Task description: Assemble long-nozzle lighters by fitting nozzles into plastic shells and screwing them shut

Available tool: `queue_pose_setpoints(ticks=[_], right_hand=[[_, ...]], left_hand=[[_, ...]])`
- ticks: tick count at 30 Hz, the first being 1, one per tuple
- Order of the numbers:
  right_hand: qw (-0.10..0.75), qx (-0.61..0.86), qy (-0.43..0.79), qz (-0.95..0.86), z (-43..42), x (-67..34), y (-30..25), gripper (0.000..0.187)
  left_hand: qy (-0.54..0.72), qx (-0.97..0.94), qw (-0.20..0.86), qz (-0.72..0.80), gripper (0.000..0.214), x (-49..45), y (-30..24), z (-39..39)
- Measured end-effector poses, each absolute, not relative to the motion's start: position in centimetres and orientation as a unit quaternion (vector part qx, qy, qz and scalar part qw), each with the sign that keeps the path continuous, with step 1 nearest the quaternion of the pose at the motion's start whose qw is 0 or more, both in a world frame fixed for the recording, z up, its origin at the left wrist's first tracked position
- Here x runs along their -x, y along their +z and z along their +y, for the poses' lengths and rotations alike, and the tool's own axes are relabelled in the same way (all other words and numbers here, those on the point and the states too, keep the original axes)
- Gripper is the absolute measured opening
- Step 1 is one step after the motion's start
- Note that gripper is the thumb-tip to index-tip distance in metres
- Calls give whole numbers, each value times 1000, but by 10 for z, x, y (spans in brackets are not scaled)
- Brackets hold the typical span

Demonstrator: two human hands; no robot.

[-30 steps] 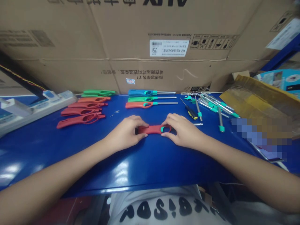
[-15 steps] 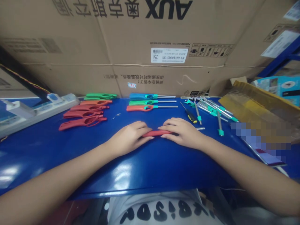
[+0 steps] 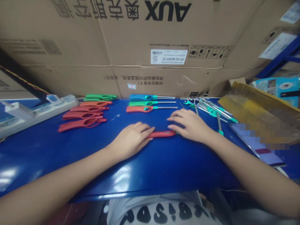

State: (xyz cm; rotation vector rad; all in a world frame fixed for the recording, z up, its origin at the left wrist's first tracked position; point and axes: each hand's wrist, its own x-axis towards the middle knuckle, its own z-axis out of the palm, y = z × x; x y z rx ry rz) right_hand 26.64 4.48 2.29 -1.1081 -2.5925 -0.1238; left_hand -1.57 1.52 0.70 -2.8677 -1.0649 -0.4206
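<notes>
My left hand (image 3: pixel 132 139) is closed round one end of a red stick lighter (image 3: pixel 161 134), which lies sideways low over the blue table. A bit of green shows at the lighter's right end, partly behind my right hand (image 3: pixel 191 126). The fingers of my right hand are apart, just above and beside that end; whether they touch it I cannot tell. Under the right hand lies a screwdriver (image 3: pixel 182 105), mostly hidden, with only its thin shaft showing. Beyond the hands lie finished-looking lighters with metal tubes: blue (image 3: pixel 140 97), green (image 3: pixel 140 103) and red (image 3: pixel 138 109).
Several red, orange and green lighter handles (image 3: pixel 81 124) lie in a row at the left, near a white power strip (image 3: pixel 39 114). Metal tubes with green parts (image 3: pixel 212 109) are heaped at the right, by a phone (image 3: pixel 262 150) and yellow-taped packaging (image 3: pixel 260 109). A cardboard box (image 3: pixel 126 40) stands behind.
My right hand has let go of the red lighter and moved up and right, over the screwdriver. My left hand keeps its hold, and more of the lighter shows.
</notes>
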Motion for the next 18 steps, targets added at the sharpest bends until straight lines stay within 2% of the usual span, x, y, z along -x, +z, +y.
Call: queue_pose_setpoints(ticks=[2,4,6,7,9,11,14,18], right_hand=[[155,478,-111,-857,55,-282,21,37],[114,565,-150,-803,65,-297,18,44],[57,593,-118,-794,71,-307,16,38],[58,591,-104,-798,73,-310,18,35],[125,582,-104,-797,74,-308,26,35],[242,566,-114,-780,71,-296,39,36],[358,498,-4,-790,60,-260,54,31],[326,374,179,-850,51,-196,55,25]], left_hand=[[-117,930,20,-348,43,16,11,13],[-108,930,1,-352,45,17,15,10],[-105,928,-21,-357,43,17,17,7],[-108,925,-33,-362,42,17,17,6],[-122,919,-62,-371,38,17,16,5],[-141,914,-90,-369,34,17,13,6],[-157,910,-108,-369,29,15,11,6],[-146,907,-101,-382,26,11,11,5]])
